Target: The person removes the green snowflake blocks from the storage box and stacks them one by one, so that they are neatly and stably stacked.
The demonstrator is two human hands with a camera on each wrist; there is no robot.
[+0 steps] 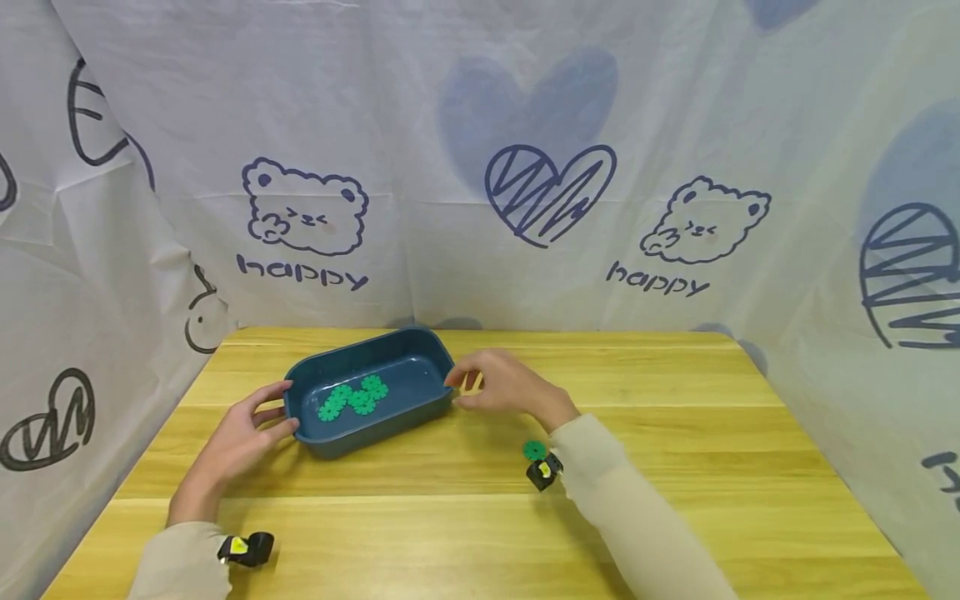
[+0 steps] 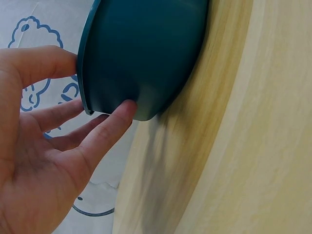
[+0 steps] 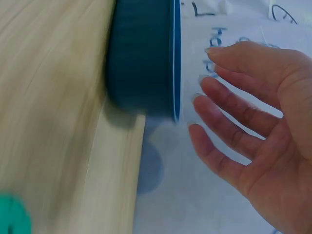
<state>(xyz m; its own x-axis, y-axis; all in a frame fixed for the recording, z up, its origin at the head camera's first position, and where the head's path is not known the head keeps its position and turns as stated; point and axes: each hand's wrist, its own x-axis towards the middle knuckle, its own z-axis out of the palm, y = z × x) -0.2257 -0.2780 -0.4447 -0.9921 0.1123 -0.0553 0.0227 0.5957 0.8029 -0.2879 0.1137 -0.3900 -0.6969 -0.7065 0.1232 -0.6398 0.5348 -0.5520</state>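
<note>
A dark teal plastic basin [image 1: 405, 406] sits at an angle on the wooden table, several green notched discs [image 1: 361, 401] lying in its left half. My left hand [image 1: 243, 435] is at the basin's left end; its spread, fairly straight fingers touch the rim and outer wall, as the left wrist view shows on the basin [image 2: 141, 53]. By the opposite end is my right hand [image 1: 504, 382], fingers loosely bent. In the right wrist view a gap separates those fingertips from the basin [image 3: 141, 58], and the right hand [image 3: 253, 117] holds nothing.
One more green disc [image 1: 534, 450] lies on the table [image 1: 420, 542] near the right wrist, beside its small black wrist camera [image 1: 542, 473]. White cloth [image 1: 420, 125] printed with hearts and bears hangs behind the table and along both sides.
</note>
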